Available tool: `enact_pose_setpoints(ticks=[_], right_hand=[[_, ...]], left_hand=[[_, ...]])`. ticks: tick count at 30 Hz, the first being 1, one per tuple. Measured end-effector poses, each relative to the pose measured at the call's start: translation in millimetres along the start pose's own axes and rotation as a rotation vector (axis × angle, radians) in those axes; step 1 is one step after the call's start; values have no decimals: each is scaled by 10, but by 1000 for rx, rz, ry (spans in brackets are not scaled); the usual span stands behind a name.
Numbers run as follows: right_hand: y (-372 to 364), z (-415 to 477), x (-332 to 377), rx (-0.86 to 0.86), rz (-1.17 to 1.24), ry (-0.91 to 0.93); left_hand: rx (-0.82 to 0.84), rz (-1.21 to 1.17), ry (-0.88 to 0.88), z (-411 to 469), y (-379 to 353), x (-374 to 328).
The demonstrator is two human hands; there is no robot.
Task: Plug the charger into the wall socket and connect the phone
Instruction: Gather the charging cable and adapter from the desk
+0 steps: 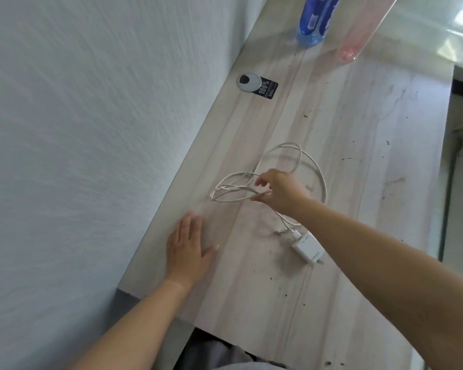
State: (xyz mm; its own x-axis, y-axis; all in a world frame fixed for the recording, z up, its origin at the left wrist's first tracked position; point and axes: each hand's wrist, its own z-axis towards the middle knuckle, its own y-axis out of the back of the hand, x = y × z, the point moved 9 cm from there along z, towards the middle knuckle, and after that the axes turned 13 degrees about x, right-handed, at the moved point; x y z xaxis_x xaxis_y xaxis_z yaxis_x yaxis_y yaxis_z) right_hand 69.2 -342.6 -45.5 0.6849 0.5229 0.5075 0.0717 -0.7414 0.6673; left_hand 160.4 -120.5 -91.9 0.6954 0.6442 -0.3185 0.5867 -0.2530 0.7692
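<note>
A white charger block (308,247) lies on the pale wooden desk (345,129), its prongs pointing toward the near right. Its white cable (316,166) runs from the block in loose loops across the middle of the desk. My right hand (278,192) is over the loops, thumb and fingers pinched on a strand of the cable at its left side. My left hand (186,248) rests flat on the desk near the wall, fingers apart, holding nothing. No phone or wall socket is in view.
A white textured wall (78,142) runs along the desk's left edge. A round grey cable port (248,82) and a black sticker (268,88) sit near the wall. A blue bottle (314,20) and a clear pink container (358,33) stand at the far end. Dark specks dot the desk.
</note>
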Motion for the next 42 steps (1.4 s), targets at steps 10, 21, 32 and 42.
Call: enact_pose_setpoints(ticks=[10,21,32,42], right_hand=[[-41,316,38,205,-400,103],[-238,-70,-276,146,-132,-78],[-368,-639,-584,71,-69,-235],[-627,-974,-668,149,225,-302]], left_hand=[[-7,-12,0,18,30,53],[-1,16,-1,-3,97,-5],[4,54,14,28,69,-12],[49,28,36,5,-31,-63]])
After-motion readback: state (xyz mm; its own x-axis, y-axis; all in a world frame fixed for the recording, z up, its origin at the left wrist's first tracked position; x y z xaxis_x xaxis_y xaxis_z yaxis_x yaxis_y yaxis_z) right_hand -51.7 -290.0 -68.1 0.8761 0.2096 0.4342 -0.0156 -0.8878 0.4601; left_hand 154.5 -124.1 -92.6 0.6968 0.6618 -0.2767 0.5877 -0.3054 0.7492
